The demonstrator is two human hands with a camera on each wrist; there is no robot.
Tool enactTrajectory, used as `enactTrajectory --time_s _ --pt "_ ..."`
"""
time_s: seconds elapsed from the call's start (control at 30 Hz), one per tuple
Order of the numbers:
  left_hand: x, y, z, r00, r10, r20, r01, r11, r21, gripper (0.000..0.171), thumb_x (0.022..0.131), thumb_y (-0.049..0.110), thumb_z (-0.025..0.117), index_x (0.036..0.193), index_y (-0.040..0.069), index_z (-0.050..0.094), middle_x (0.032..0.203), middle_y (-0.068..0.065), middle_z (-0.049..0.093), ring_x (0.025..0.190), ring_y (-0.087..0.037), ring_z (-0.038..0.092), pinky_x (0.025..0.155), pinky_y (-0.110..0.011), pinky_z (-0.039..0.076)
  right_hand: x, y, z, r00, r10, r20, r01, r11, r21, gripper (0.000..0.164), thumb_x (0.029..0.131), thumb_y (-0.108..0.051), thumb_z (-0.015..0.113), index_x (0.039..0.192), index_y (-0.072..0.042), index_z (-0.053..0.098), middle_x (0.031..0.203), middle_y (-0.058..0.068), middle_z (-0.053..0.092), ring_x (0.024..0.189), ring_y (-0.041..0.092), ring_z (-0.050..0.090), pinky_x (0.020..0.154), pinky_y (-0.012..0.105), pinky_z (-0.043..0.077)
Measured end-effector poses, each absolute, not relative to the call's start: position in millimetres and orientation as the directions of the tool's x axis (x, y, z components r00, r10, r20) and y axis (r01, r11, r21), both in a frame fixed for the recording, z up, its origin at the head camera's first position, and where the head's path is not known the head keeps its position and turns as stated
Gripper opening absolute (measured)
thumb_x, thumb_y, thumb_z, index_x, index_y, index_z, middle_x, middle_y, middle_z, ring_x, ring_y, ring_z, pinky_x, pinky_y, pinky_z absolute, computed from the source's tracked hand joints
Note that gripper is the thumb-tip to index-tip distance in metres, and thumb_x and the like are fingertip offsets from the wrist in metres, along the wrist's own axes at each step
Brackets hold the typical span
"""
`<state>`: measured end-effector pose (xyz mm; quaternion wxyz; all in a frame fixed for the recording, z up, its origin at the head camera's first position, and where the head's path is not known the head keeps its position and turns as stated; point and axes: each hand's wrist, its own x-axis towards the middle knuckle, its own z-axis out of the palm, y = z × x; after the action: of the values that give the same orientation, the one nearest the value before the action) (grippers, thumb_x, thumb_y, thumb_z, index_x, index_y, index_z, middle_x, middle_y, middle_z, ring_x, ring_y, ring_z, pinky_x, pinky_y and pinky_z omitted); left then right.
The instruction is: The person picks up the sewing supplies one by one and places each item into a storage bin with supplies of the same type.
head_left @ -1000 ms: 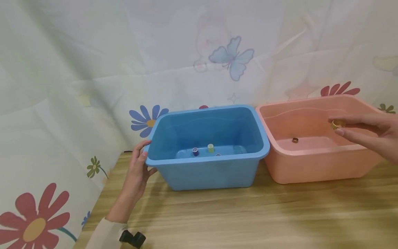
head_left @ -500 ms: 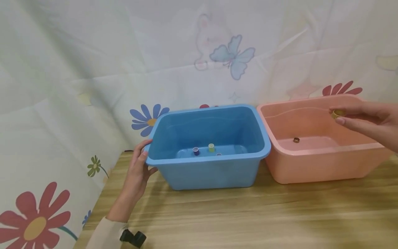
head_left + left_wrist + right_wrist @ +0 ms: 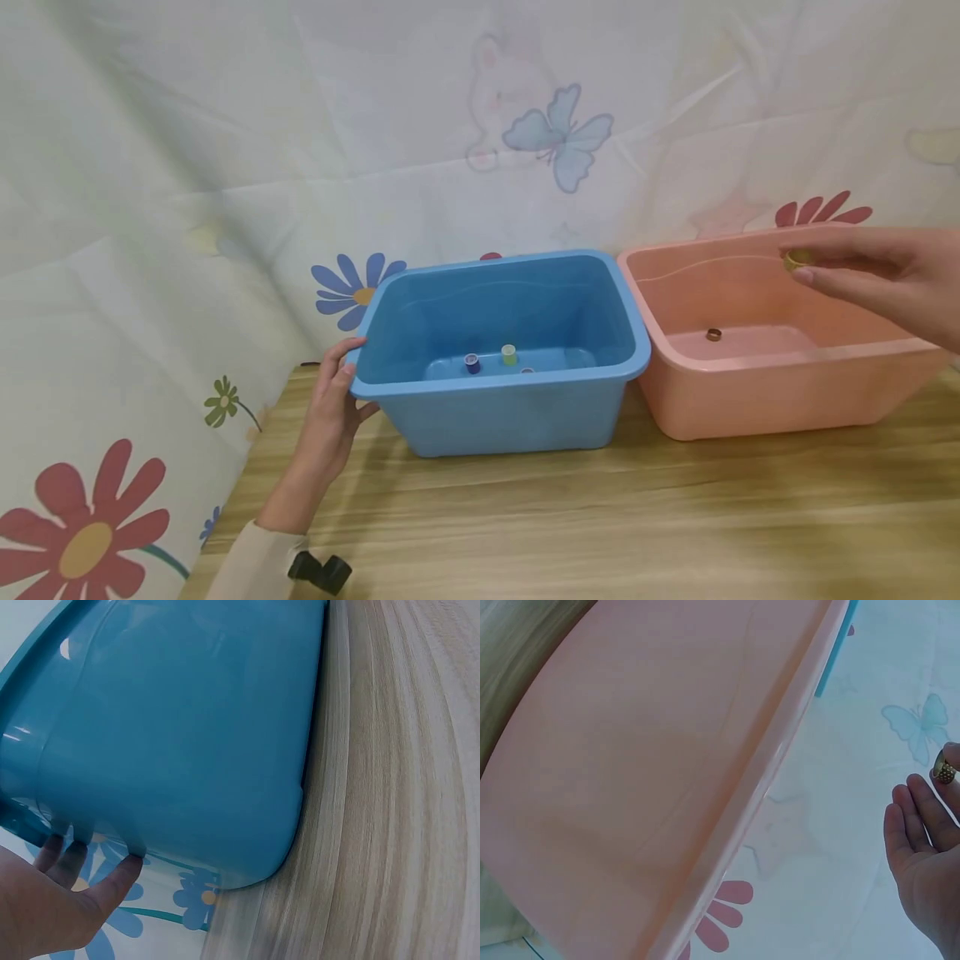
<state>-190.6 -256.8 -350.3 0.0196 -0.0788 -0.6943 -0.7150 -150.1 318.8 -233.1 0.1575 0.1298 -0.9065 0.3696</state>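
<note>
My left hand [image 3: 330, 408] holds the left rim of a blue plastic tub [image 3: 495, 421]; in the left wrist view its fingers touch the tub wall just under the rim. Inside that tub lie a dark blue ring-like piece [image 3: 472, 363], a pale green one [image 3: 509, 355] and another mostly hidden behind the front rim. Over a pink tub [image 3: 795, 400], my right hand [image 3: 892, 279] pinches a gold ring [image 3: 797, 260] between thumb and finger. The right wrist view shows the ring's [image 3: 945, 769] textured face, with the other fingers extended. Another gold ring [image 3: 713, 334] lies on the pink tub's floor.
Both tubs stand side by side on a wood-grain table [image 3: 540, 525], their rims nearly touching. Behind them hangs a pale curtain [image 3: 420, 108] printed with flowers, a bear and a butterfly. A black device [image 3: 321, 573] sits at the left wrist.
My right hand has risen over the pink tub and shifted slightly left, with the gold ring still pinched. The left hand and both tubs stay in place.
</note>
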Motion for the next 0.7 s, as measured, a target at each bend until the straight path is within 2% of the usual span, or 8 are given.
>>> enactTrajectory --time_s 0.3,0.47,0.53,0.6,0.7 --pt "-189.8 -255.8 -347.9 -0.989 0.078 0.126 0.125 -0.023 0.992 0.038 0.109 0.033 0.042 0.145 0.024 0.039 0.157 -0.004 0.028 0.137 -0.035 0.039 0.099 -0.059 0.039 -160.1 317.6 -220.3 -0.911 -0.095 0.402 -0.317 0.784 -0.534 0.031 0.096 -0.018 0.073 0.123 -0.004 0.071 0.087 -0.035 0.064 0.081 -0.026 0.053 0.067 0.002 0.038" --pt "-190.1 -256.1 -346.5 -0.988 0.08 0.132 0.13 -0.021 0.991 0.038 0.109 0.033 0.041 0.146 0.023 0.039 0.157 -0.003 0.028 0.136 -0.034 0.039 0.1 -0.062 0.038 -168.0 318.9 -210.0 -0.926 -0.094 0.365 -0.291 0.793 -0.535 0.037 0.098 -0.026 0.07 0.13 -0.008 0.067 0.098 -0.039 0.061 0.096 -0.028 0.047 0.072 0.0 0.036" --pt "-189.8 -256.5 -345.9 -0.989 0.079 0.129 0.128 -0.021 0.992 0.038 0.109 0.033 0.041 0.145 0.023 0.039 0.157 -0.004 0.028 0.135 -0.033 0.039 0.1 -0.061 0.038 -171.0 318.4 -206.8 -0.928 -0.099 0.359 -0.284 0.811 -0.511 0.038 0.099 -0.028 0.068 0.133 -0.01 0.066 0.108 -0.026 0.068 0.096 -0.028 0.045 0.071 0.002 0.036" --pt "-189.2 -256.8 -345.6 -0.99 0.076 0.118 0.117 -0.019 0.993 0.038 0.109 0.034 0.042 0.145 0.023 0.039 0.157 -0.003 0.028 0.135 -0.034 0.04 0.099 -0.059 0.039 -173.2 317.2 -204.2 -0.929 -0.105 0.354 -0.275 0.836 -0.475 0.039 0.1 -0.029 0.066 0.135 -0.011 0.065 0.118 -0.008 0.072 0.09 -0.027 0.045 0.073 0.011 0.044" --pt "-188.3 -256.9 -345.6 -0.992 0.077 0.104 0.103 -0.021 0.994 0.037 0.109 0.034 0.042 0.144 0.023 0.04 0.157 -0.003 0.028 0.135 -0.034 0.04 0.098 -0.056 0.041 -175.4 315.9 -200.6 -0.93 -0.104 0.353 -0.259 0.866 -0.428 0.04 0.1 -0.033 0.066 0.136 -0.014 0.065 0.124 0.022 0.068 0.083 -0.028 0.042 0.07 0.017 0.045"
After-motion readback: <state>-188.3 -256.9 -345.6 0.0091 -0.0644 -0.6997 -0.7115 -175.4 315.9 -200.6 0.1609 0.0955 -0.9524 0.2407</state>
